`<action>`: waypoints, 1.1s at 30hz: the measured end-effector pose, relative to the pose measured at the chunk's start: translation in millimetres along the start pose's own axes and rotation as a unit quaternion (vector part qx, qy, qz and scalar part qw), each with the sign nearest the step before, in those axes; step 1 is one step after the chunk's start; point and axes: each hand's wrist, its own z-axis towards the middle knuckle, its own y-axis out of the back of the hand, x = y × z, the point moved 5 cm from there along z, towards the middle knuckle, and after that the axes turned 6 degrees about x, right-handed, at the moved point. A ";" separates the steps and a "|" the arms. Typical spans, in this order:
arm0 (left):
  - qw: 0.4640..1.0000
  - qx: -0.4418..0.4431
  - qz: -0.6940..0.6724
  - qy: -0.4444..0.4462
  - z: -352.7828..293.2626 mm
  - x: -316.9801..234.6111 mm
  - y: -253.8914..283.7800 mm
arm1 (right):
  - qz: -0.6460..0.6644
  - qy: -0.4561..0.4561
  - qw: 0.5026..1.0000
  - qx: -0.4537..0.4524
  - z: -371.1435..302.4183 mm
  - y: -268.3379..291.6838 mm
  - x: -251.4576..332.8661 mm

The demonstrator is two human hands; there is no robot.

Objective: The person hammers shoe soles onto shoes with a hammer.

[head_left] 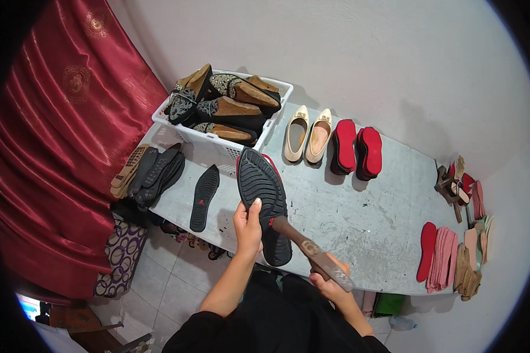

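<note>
Left hand (248,232) upright, thumb on sole (261,179)

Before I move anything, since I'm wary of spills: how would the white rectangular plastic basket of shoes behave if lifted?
The white rectangular plastic basket is probably heavy, being packed with black embellished shoes on brown wooden-looking lasts. Its load could shift if tilted, as some shoes rise above its sides. It seems unlikely to roll, being flat-sided.
</note>
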 end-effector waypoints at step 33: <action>0.997 -0.058 -0.010 -0.053 18.7 -14.2 8.4 | -0.053 -0.012 0.998 0.025 8.1 -30.3 0.2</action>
